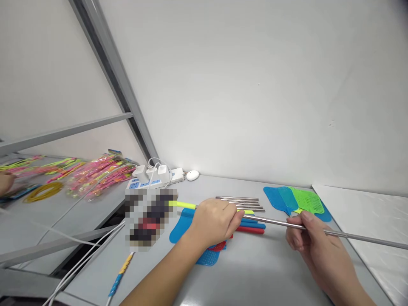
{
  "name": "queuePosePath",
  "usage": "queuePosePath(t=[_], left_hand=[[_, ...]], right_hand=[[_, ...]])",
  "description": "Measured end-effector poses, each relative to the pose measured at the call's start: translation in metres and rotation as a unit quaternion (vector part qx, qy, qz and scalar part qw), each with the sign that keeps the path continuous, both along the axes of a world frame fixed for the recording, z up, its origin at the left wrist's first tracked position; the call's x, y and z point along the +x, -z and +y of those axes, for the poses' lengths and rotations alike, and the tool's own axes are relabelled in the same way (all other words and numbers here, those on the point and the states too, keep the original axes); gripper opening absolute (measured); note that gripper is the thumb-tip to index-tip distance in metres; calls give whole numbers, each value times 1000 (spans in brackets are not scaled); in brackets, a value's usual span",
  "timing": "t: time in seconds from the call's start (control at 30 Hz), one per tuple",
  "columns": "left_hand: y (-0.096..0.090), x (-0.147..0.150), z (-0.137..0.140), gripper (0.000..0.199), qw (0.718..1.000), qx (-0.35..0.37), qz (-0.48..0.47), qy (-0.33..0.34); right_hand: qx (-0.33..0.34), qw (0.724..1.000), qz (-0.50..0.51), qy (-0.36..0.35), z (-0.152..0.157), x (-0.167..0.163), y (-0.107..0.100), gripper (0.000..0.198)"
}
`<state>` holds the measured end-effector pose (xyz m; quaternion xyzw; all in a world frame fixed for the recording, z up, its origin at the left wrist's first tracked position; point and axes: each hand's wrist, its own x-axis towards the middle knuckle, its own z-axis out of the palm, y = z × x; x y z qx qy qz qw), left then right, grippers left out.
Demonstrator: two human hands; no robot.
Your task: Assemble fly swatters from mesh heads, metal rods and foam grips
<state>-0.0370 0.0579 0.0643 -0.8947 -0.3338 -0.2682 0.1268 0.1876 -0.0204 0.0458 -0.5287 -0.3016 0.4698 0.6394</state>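
My left hand [214, 219] is closed around a telescopic metal rod [270, 221] with a yellow-green handle end [183, 205] sticking out on its left. The rod runs right, past the frame's edge. Further along it, my right hand [314, 238] is closed with the rod across its fingers. A blue fly swatter head [278, 199] has its neck reaching those fingers; whether they pinch it, I cannot tell. Green swatter heads [307, 200] lie behind. Below my left hand are blue swatter heads [208, 257], a red head [218, 246] and blue and red handles [251, 230], partly covered.
Several short metal rods [239, 199] lie near the wall. A power strip [153, 182] with plugged chargers and cables stands at the back left, beside a white rounded case [192, 175]. Bagged pink items [102, 172] lie on the left table, where another person's hand [5, 182] shows.
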Motion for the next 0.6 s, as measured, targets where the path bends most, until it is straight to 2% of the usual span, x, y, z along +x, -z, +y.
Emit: queuePosePath(t=[0.13,0.27,0.4,0.6], left_hand=[[1,-2,2,40,1000,-7,5,-12],[-4,-18,12,43,997,34,-18,-65],[-13,-40,24,45,990,70,-25,-120],[-15,-62,40,43,981,127,-26,-144]], right_hand=[[12,1000,-1,13,1,4,2,43],[37,998,7,50,1,9,2,39],[49,996,42,57,2,12,-2,35],[48,989,96,100,8,17,-14,35]])
